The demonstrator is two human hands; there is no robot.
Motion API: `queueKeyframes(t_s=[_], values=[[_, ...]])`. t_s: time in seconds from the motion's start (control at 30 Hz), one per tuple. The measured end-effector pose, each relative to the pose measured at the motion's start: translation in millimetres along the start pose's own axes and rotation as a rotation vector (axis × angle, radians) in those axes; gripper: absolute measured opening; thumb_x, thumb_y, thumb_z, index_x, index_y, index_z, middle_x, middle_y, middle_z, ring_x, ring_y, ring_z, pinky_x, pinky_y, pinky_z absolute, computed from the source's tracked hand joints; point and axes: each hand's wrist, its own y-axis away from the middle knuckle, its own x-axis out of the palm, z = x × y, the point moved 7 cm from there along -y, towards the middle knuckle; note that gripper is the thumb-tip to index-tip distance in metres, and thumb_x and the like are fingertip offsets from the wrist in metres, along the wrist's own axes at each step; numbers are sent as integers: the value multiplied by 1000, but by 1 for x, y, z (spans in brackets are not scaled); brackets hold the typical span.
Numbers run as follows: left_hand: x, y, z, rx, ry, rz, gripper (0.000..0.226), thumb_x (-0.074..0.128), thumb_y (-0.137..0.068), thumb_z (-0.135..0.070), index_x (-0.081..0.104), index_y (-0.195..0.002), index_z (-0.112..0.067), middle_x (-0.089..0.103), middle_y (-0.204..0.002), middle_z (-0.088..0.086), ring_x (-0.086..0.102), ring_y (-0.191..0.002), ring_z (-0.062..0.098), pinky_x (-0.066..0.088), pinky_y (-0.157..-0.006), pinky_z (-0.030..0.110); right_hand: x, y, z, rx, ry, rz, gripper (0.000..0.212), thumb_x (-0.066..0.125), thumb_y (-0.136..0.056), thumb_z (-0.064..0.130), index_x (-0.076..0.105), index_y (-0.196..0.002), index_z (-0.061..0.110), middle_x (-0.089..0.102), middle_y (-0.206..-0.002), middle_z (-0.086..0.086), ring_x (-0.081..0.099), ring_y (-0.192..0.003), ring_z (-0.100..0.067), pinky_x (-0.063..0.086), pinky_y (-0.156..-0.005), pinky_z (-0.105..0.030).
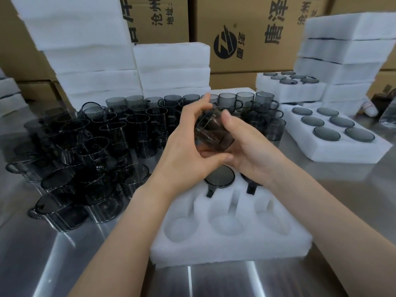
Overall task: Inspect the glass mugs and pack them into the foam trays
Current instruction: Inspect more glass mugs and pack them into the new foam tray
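Both hands hold one smoky grey glass mug tilted in the air above the near foam tray. My left hand grips it from the left, fingers curled over its rim and under its base. My right hand cups it from the right, thumb on its side. In the tray's far row, two mugs sit upside down in their pockets, handles toward me. Its three near pockets hold nothing. Several loose grey mugs crowd the steel table to the left and behind.
A filled foam tray with several mugs lies at the right, another filled tray behind it. Stacks of white foam and cardboard boxes stand along the back. Bare steel table shows at the near left.
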Motion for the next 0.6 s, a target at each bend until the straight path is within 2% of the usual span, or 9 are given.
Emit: queueKeyframes(t_s=[0.07,0.13,0.27,0.3,0.33,0.37,0.47,0.53,0.6], values=[[-2,-1,-1,4,-87,-25,84,85,-71,-19,41,-142,-24,45,-146,-15,42,-131,-9,37,-105,11,-3,2,3,-63,90,-59,16,65,-90,37,67,-87,22,70,-86,-2,56,-82,-35,59,-64,-35],[-1,-1,-5,10,-139,-38,82,83,-74,-18,43,-145,-23,51,-144,-11,45,-131,-4,37,-109,18,-4,3,6,-111,186,-97,21,66,-91,37,64,-72,29,65,-79,1,52,-81,-32,55,-58,-30],[-1,0,-10,11,-165,-43,80,80,-74,-11,45,-145,-19,58,-136,-9,54,-123,-2,42,-105,18,-5,3,10,-162,221,-84,31,65,-90,39,62,-60,33,67,-71,6,69,-68,-19,53,-54,-29],[-1,0,-11,17,-172,-37,81,79,-73,-9,45,-145,-18,60,-135,-8,56,-121,0,42,-104,20,-6,3,10,-163,210,-79,29,66,-89,40,62,-62,31,68,-73,3,71,-70,-21,54,-54,-31],[-1,1,-12,24,-173,-29,81,79,-72,-8,45,-145,-18,60,-134,-7,56,-120,1,43,-104,21,-7,3,10,-156,188,-85,25,68,-87,40,62,-70,23,69,-78,-2,72,-74,-25,56,-56,-34],[0,1,-13,38,-172,-17,82,77,-71,-6,44,-146,-17,59,-135,-7,56,-121,1,43,-106,24,-9,2,9,-145,164,-101,29,70,-84,42,61,-82,14,69,-83,-8,72,-79,-29,58,-58,-38],[6,2,-16,108,-169,45,87,70,-69,3,39,-148,-18,46,-147,-11,42,-137,4,34,-115,36,-11,1,9,-88,89,-167,61,72,-76,44,58,-113,-2,67,-96,-20,70,-84,-33,59,-65,-46],[8,1,-12,99,-166,72,91,65,-69,1,33,-150,-25,36,-155,-7,25,-146,5,27,-118,27,-12,0,9,-94,47,-171,56,70,-75,42,57,-112,3,65,-95,-22,70,-81,-32,60,-64,-48],[8,0,-7,77,-173,78,91,63,-71,-1,31,-151,-28,29,-158,-8,15,-148,2,23,-116,16,-13,0,10,-126,40,-184,41,68,-77,41,55,-98,8,66,-88,-19,69,-77,-31,60,-60,-47]])
